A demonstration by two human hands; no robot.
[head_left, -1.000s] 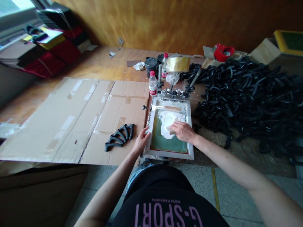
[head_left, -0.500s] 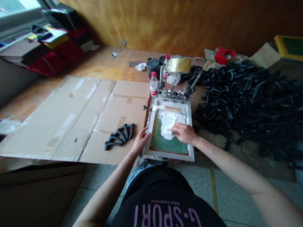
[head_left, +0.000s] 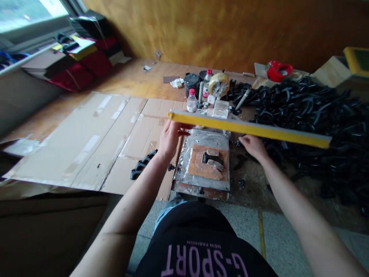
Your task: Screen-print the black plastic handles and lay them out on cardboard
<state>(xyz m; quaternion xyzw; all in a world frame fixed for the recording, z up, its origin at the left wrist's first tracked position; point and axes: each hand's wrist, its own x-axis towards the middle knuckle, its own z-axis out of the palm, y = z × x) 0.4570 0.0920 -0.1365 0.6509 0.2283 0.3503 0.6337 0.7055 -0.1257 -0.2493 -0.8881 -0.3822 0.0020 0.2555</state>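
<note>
The screen printing frame point(head_left: 248, 128) is tilted up and seen nearly edge-on as a long yellow bar. My left hand point(head_left: 170, 138) grips its left end, with the fingers reaching underneath. Below it lies the base plate point(head_left: 184, 175), where a black curved plastic handle point(head_left: 213, 158) rests on a small brown board point(head_left: 196, 161). My right hand point(head_left: 255, 146) is beneath the frame, just right of the plate, its fingers slightly apart and nothing visible in them. The squeegee is out of sight.
A big heap of black handles point(head_left: 311, 115) covers the right side. Several more handles point(head_left: 142, 165) lie on flattened cardboard point(head_left: 86, 146) at left. Red-capped bottles point(head_left: 191, 100), a dark tub point(head_left: 191, 80), clear tape point(head_left: 219, 84) and a red tape dispenser point(head_left: 279, 71) stand behind.
The frame has swung up off the base plate, uncovering the handle beneath. My left hand rose with it. My right hand has left the squeegee and white ink and moved right.
</note>
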